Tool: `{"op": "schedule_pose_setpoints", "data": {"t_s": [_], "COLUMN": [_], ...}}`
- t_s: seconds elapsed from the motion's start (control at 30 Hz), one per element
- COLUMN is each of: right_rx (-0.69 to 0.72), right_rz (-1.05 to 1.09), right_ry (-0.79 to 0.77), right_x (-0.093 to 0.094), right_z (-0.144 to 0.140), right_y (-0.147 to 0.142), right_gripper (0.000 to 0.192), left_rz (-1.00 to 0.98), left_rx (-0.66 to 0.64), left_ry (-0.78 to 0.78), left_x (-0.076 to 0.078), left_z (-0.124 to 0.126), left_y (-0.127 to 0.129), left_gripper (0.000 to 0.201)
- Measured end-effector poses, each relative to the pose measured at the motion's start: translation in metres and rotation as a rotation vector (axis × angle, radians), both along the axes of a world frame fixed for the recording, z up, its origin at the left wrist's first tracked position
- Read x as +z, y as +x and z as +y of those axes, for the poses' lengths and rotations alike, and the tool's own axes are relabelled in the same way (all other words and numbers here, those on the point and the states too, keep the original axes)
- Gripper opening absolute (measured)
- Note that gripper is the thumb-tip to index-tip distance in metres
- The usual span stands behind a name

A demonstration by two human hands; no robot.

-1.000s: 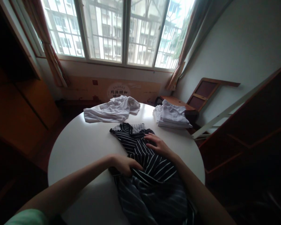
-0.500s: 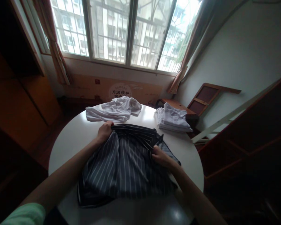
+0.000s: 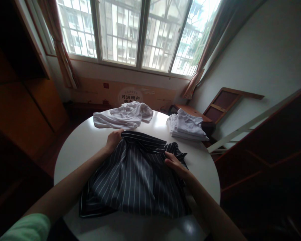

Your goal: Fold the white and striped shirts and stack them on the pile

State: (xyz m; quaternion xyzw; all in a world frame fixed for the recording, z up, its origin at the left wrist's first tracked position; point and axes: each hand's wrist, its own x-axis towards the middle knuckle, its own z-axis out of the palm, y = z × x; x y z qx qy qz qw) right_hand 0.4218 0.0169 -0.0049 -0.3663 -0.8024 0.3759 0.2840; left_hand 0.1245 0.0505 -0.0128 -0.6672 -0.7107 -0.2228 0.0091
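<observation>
Your left hand [image 3: 113, 139] was closed on the far left edge of the dark striped garment [image 3: 132, 177], with the fingers curled around the cloth near its folded top border. Your right hand [image 3: 175, 164] gripped the far right edge of the same garment, where the fabric was bunched into small folds just beyond the fingers. The garment lay spread on the round white table [image 3: 77, 147], between your two forearms, and its near part reached almost to the table edge in front of you. Beyond the left hand, a crumpled white shirt [image 3: 124, 115] lay near the far side of the table, just beside the striped cloth. To the right of it, well apart, a stack of folded white clothes [image 3: 187, 126] rested at the table's far right edge. Behind the table stood a large window [image 3: 137, 33] with curtains at both sides.
</observation>
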Motion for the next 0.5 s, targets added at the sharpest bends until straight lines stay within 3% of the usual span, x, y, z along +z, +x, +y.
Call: {"op": "schedule_pose_setpoints", "data": {"t_s": [0.1, 0.23, 0.33, 0.5], "right_rx": [0.098, -0.193, -0.395, -0.48], "right_rz": [-0.031, 0.083, 0.317, 0.747], "right_ry": [-0.031, -0.04, -0.1, -0.307], "right_x": [-0.002, -0.013, -0.012, 0.008], "right_z": [-0.001, 0.008, 0.018, 0.024], "right_y": [-0.009, -0.014, -0.005, 0.017], "right_gripper": [0.044, 0.02, 0.018, 0.029], "left_rz": [0.011, 0.019, 0.038, 0.03], "left_rx": [-0.016, -0.047, -0.046, -0.065], "left_ry": [-0.012, 0.001, 0.038, 0.142], "left_x": [0.001, 0.006, 0.009, 0.007], "left_z": [0.001, 0.0, -0.001, 0.003], "left_y": [0.001, 0.0, -0.004, -0.017], "left_gripper": [0.018, 0.019, 0.021, 0.018]}}
